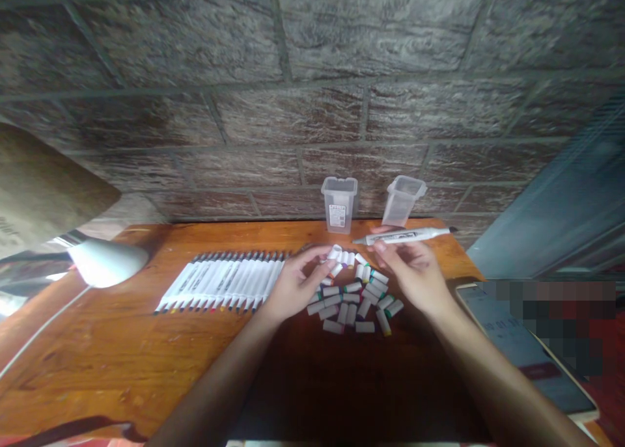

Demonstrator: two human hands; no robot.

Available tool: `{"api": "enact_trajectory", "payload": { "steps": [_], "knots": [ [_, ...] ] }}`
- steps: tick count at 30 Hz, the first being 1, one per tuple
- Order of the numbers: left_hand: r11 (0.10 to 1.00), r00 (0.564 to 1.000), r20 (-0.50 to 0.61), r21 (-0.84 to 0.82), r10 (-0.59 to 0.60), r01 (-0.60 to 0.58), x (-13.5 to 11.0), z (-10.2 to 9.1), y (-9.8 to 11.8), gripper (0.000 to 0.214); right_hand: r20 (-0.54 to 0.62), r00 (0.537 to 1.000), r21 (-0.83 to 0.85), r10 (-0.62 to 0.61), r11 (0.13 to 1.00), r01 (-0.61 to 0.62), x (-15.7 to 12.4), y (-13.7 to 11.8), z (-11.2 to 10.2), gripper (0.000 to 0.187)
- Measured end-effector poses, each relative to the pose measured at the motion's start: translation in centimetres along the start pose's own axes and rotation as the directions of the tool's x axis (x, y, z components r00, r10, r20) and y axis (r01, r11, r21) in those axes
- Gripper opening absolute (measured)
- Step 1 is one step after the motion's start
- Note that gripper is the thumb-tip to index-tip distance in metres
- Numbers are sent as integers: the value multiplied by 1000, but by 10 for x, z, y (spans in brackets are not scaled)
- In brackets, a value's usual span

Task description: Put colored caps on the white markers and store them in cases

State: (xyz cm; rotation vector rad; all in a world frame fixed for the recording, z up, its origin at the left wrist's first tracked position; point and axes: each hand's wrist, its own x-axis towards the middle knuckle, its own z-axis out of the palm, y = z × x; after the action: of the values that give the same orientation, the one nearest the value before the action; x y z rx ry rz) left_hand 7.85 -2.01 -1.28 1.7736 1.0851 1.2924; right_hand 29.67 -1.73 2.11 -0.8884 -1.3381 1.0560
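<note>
In my right hand (415, 268) is an uncapped white marker (403, 236), held nearly level with its dark tip to the right. My left hand (297, 281) pinches a small white marker cap (334, 253) between thumb and fingers. Below and between the hands lies a loose pile of white caps (351, 297) with coloured ends, several of them touching. Left of my left hand, a row of uncapped white markers (224, 281) lies side by side on the wooden table (146, 362). My left fingers hide some of the caps, and the row's right end is partly behind that hand.
Two clear plastic containers, one with a label (338, 214) and one tilted-looking (403, 203), stand at the back by the stone-patterned wall (317, 115). A phone or tablet (522, 343) lies at the right edge. On the left are a white lamp (110, 261) and its cord.
</note>
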Motion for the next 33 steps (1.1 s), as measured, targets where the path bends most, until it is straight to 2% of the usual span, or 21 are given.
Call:
{"api": "enact_trajectory", "payload": {
  "steps": [3,9,14,19,22,27,30,33],
  "knots": [
    [999,1000,15,-31,-24,24,-1,1,1,33,-6,996,-100,-89,991,88,-4,-2,3,24],
    [994,996,17,76,82,-83,0,0,3,29,67,972,-274,-224,933,233,-8,-1,3,14],
    [986,993,48,118,112,-117,0,-1,1,29,120,963,-287,-240,920,265,-8,-1,4,16],
    [974,985,46,148,165,-170,1,-1,1,27,158,944,-334,-289,884,326,-9,0,4,8],
    [968,979,44,144,199,-204,1,-1,3,25,179,929,-380,-324,848,369,-9,1,4,11],
    [961,973,42,150,228,-232,2,0,5,24,235,922,-411,-309,828,382,-12,3,3,19],
    [964,977,33,156,211,-214,2,0,6,23,211,909,-455,-360,787,417,-12,1,2,17],
    [972,981,26,131,191,-193,2,-1,5,24,125,912,-502,-391,768,398,-9,-1,-1,17]
  ]
}}
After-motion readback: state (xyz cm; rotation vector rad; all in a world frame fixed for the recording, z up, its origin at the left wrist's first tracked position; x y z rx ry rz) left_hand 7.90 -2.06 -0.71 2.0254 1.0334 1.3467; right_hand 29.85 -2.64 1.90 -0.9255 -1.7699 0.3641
